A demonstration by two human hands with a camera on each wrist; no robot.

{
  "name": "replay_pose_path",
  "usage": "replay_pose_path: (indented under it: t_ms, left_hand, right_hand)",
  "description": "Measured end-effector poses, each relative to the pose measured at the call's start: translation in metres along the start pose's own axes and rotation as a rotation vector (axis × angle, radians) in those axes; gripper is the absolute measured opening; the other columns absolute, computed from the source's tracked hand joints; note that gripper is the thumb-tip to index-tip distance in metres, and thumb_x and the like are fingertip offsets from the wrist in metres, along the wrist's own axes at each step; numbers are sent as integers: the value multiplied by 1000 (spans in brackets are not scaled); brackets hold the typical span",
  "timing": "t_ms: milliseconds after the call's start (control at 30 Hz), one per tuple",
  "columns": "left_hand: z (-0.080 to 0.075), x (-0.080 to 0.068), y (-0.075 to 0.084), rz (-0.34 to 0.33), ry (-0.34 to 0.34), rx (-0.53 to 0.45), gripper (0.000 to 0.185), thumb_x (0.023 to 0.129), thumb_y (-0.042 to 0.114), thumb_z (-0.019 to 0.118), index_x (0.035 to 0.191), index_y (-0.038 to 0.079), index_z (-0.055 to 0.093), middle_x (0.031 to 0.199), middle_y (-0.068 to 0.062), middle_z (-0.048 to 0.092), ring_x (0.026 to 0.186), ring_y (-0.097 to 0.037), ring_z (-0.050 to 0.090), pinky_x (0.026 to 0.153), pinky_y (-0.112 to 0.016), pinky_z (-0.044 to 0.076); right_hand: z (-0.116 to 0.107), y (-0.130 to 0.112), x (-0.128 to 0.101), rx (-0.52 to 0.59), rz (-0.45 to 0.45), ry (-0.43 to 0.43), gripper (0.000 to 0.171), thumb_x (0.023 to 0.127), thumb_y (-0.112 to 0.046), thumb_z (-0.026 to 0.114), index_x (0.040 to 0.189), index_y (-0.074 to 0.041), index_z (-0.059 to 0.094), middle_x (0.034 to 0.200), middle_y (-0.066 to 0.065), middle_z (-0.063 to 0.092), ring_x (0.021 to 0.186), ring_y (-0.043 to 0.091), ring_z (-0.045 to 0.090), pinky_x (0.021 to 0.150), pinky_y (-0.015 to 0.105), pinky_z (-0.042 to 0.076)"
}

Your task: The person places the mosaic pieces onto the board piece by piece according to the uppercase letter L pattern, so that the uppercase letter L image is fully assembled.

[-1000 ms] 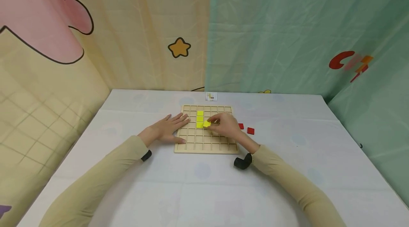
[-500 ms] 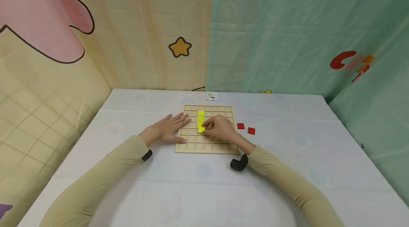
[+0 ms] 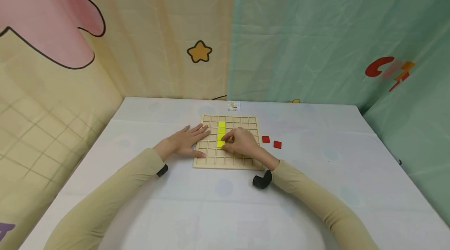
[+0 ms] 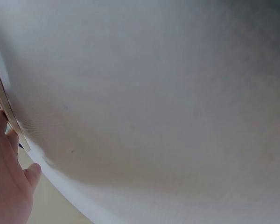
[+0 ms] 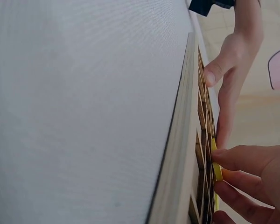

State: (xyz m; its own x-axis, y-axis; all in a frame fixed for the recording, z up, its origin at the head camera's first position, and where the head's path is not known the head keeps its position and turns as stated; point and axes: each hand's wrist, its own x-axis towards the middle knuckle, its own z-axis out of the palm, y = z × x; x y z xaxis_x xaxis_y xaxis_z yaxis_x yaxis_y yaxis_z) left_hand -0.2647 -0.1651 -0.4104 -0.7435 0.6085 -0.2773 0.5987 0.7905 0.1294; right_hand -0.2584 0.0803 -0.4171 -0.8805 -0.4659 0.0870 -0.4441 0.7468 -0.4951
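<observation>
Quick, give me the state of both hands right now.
Left hand: open, flat on the wooden grid board.
Right hand: fingers curled, pinching a yellow tile into the board.

Open worktop (image 3: pixel 218 203) all round the board (image 3: pixel 242 119); only two red tiles (image 3: pixel 271 141) lying just right of it.

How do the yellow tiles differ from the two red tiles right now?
The yellow tiles sit in the wooden grid board, stacked in one column; the red tiles lie loose on the table, right of the board. The right hand touches the lowest yellow tile; nothing touches the red ones. Both sets are small flat squares.
</observation>
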Motion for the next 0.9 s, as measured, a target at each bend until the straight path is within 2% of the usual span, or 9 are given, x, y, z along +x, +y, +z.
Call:
replay_pose_path:
  t_ms: [233,433,900]
  left_hand:
    - [1,0,1,-3,-4,16,93,87,68,49,156,19,10,164,-4,5,151,-27,2,119,-57,6]
    - [0,-2,1,2,9,5,92,87,67,49,156,18,12,164,-6,5,151,-28,2,119,-57,8]
    - [0,-1,1,3,8,9,92,88,67,48,156,19,10,164,-4,3,151,-26,0,120,-56,7]
  right_hand:
    - [1,0,-1,-20,-15,-2,25,79,-29,78,100,-16,77,98,-3,75,79,9,60,65,22,47]
    - [0,-1,-2,-35,-32,36,25,78,-32,79,97,-15,78,95,-3,76,82,12,60,67,23,45]
    - [3,-2,-3,-50,-32,48,15,80,-27,78,91,-16,80,93,-3,76,83,13,58,72,26,44]
